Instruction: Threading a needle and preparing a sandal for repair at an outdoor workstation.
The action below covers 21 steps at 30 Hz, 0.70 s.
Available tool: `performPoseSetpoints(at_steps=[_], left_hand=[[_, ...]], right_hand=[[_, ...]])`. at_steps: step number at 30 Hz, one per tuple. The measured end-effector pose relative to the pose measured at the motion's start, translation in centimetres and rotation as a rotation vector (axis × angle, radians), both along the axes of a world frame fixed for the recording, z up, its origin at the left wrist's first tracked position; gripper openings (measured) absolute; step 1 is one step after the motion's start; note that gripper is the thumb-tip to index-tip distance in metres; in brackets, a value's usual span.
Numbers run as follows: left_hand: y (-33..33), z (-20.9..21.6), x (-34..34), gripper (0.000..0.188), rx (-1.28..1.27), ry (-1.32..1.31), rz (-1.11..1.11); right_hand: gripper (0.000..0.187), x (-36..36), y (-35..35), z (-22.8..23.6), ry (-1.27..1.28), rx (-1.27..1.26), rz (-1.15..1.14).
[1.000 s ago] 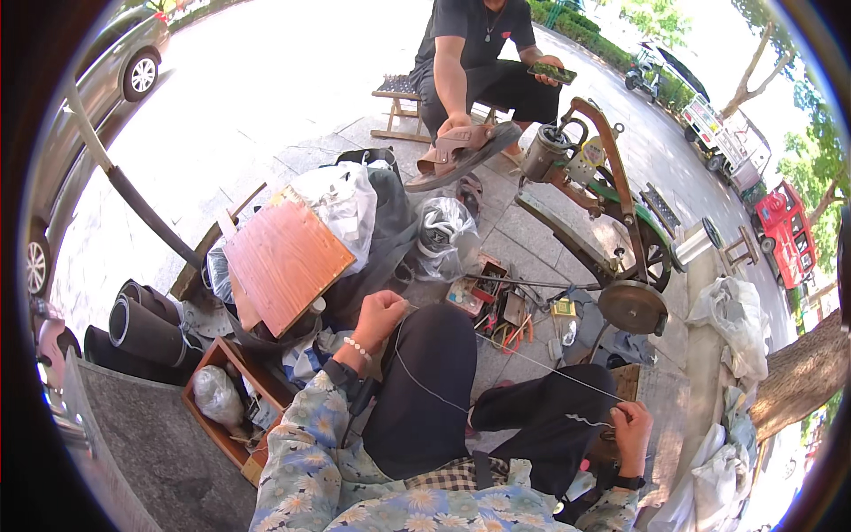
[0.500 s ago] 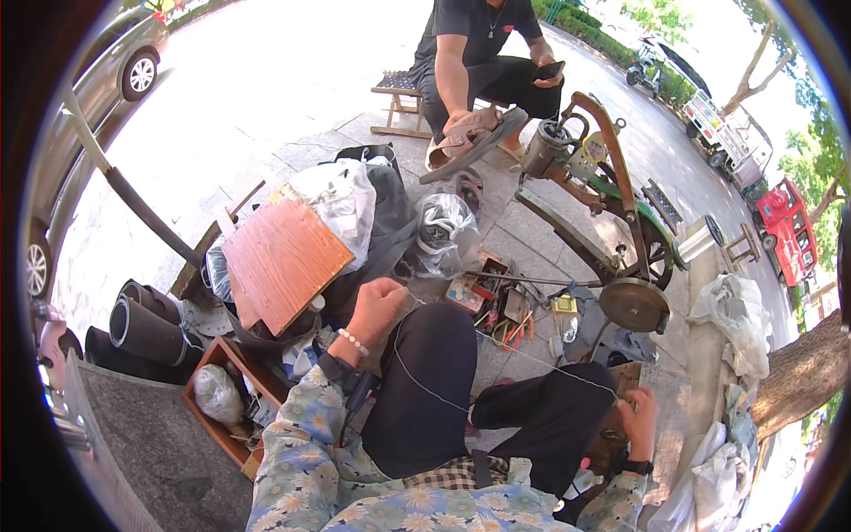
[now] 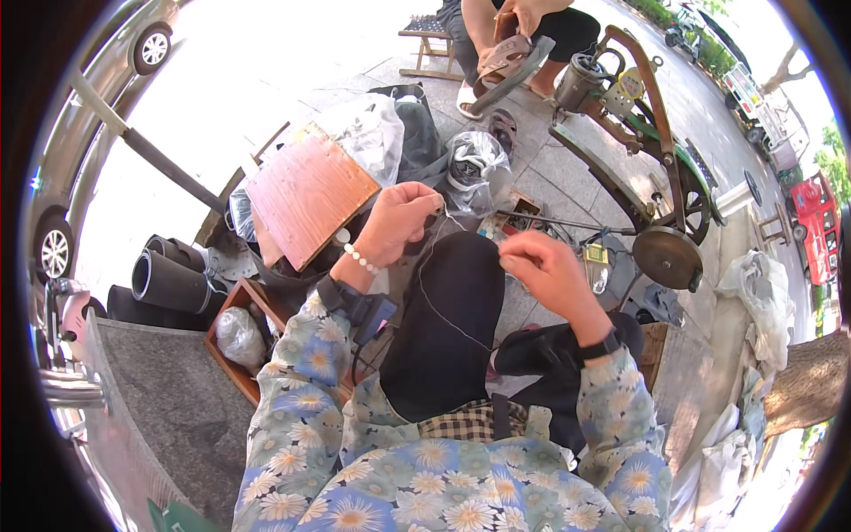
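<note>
A thin pale thread (image 3: 428, 297) hangs from my left hand (image 3: 397, 223) and runs down over my dark-trousered thigh. The thumb and fingertips of that hand are pinched on it above my knee. My right hand (image 3: 551, 273) is just to the right of the same knee, its fingers closed in a pinch. What lies between those fingertips is too small to tell. A gap separates the two hands. Across from me, a person's hands hold a brown sandal (image 3: 507, 60) with a thick grey sole.
A hand-cranked sewing machine (image 3: 634, 142) stands at the right. A wooden board (image 3: 310, 197) lies over bags on the left, near black rolls (image 3: 168, 279) and a wooden box (image 3: 232, 355). A bagged shoe (image 3: 474, 173) sits ahead; a tree trunk (image 3: 807, 386) is far right.
My right hand has come up and left from beside my right knee towards my left hand. The stretched line of thread no longer shows. The other person now has both hands at the sandal.
</note>
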<state>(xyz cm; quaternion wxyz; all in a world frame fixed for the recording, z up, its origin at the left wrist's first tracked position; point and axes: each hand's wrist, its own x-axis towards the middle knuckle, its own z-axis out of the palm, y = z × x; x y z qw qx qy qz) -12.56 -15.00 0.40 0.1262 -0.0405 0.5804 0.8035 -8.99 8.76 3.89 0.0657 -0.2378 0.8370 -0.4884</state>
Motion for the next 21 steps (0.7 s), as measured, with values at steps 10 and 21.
performPoseSetpoints(at_steps=[10, 21], left_hand=[[0.1, 1.5, 0.9, 0.008, -0.039, 0.093, -0.007], [-1.0, 5.3, 3.2, 0.009, -0.386, 0.282, 0.043]], right_hand=[[0.026, -3.6, -4.8, -1.4, 0.006, 0.165, -0.119], [0.026, -1.7, -8.7, -1.4, 0.345, 0.176, 0.083]])
